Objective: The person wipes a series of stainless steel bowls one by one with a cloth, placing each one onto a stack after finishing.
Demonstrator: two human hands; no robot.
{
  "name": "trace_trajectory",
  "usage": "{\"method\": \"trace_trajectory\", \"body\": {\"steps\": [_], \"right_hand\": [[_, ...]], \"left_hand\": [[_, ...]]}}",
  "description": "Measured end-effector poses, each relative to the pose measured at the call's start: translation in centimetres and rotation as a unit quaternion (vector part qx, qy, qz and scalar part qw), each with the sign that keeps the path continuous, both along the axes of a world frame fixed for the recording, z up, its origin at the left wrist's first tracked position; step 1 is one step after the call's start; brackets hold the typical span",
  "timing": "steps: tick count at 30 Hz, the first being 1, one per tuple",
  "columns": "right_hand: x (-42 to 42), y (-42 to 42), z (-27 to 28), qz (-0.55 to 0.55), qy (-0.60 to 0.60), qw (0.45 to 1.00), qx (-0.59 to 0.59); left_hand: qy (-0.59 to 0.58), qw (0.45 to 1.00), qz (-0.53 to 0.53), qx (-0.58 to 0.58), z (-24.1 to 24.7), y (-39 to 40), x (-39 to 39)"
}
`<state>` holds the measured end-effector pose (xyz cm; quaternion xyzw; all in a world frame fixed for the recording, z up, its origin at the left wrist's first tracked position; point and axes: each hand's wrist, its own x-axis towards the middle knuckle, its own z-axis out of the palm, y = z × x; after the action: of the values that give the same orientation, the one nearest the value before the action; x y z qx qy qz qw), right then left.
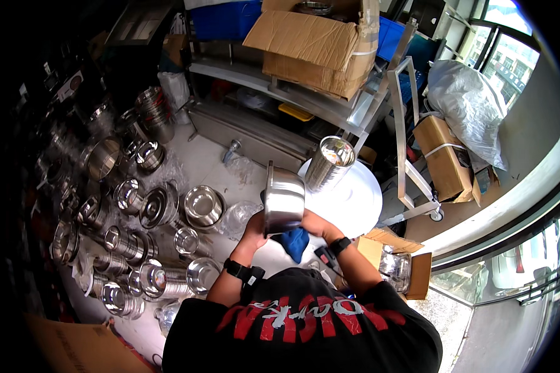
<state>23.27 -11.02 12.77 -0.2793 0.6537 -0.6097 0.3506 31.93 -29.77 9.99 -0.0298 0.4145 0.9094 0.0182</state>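
In front of my chest a stainless steel pot [285, 200] is held tipped on its side, its rim facing left. My left hand [255, 231] grips it at the lower rim, fingers mostly hidden behind the metal. My right hand [315, 224] rests against the base side of the pot. A blue cloth [295, 245] hangs just under the pot between both hands; which hand holds it I cannot tell. Beyond my right hand, a tall stack of nested stainless steel vessels [329, 168] stands on a round white surface [361, 200].
Many steel pots and bowls [203, 205] cover the floor at left, some in stacks [163, 279] and plastic wrap. An open carton [410, 275] with wrapped metalware is at right. Ahead are a metal rack [247, 79], a large cardboard box [308, 51] and a wheeled metal frame [403, 177].
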Motion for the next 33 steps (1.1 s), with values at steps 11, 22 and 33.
{"method": "trace_trajectory", "body": {"steps": [11, 22, 33], "right_hand": [[2.5, 4.0, 4.1, -0.124, -0.073, 0.976, -0.162], [2.6, 0.2, -2.4, -0.072, -0.155, 0.978, -0.123], [3.5, 4.8, 0.1, -0.08, -0.155, 0.976, -0.128]], "left_hand": [[-0.068, 0.979, 0.065, -0.182, 0.7, -3.0, 0.7], [-0.044, 0.958, 0.131, -0.251, 1.6, 0.6, -0.5], [-0.056, 0.991, 0.074, -0.098, -5.1, -3.8, -1.5]]}}
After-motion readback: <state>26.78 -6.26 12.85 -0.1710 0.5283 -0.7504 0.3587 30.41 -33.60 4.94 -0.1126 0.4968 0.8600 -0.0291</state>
